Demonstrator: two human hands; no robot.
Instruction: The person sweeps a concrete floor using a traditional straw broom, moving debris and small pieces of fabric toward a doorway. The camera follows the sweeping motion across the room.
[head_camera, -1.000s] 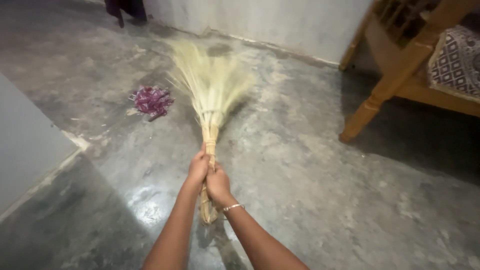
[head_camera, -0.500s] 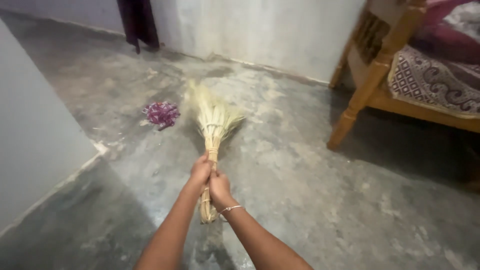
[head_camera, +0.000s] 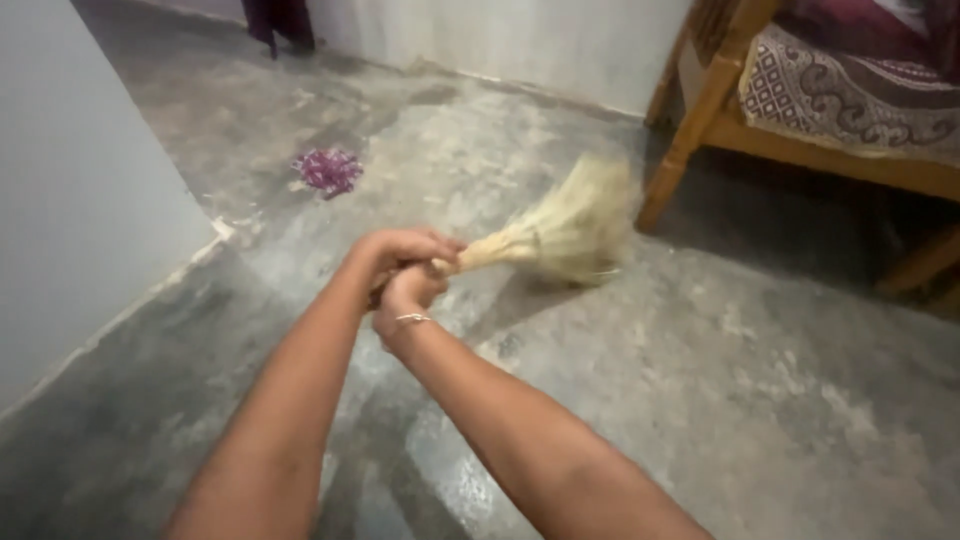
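Note:
Both of my hands grip the handle of a pale straw broom (head_camera: 560, 232). My left hand (head_camera: 395, 252) sits on top, closed round the handle. Just below it my right hand (head_camera: 405, 298), with a thin bangle at the wrist, holds the same handle. The broom points to the right, its bristle fan blurred and spread near the foot of a wooden bed leg (head_camera: 690, 130). A small purple scrap (head_camera: 328, 170) lies on the grey concrete floor to the far left of my hands.
A wooden bed frame (head_camera: 830, 160) with a patterned cover (head_camera: 850, 90) stands at the right. A pale wall corner (head_camera: 90, 190) juts in on the left. A light wall (head_camera: 500, 40) runs along the back, with dark cloth (head_camera: 280, 20) hanging at its left end.
The broom has swung from pointing ahead to pointing right, toward the bed leg. My hands have risen and turned with it, and the view has shifted right.

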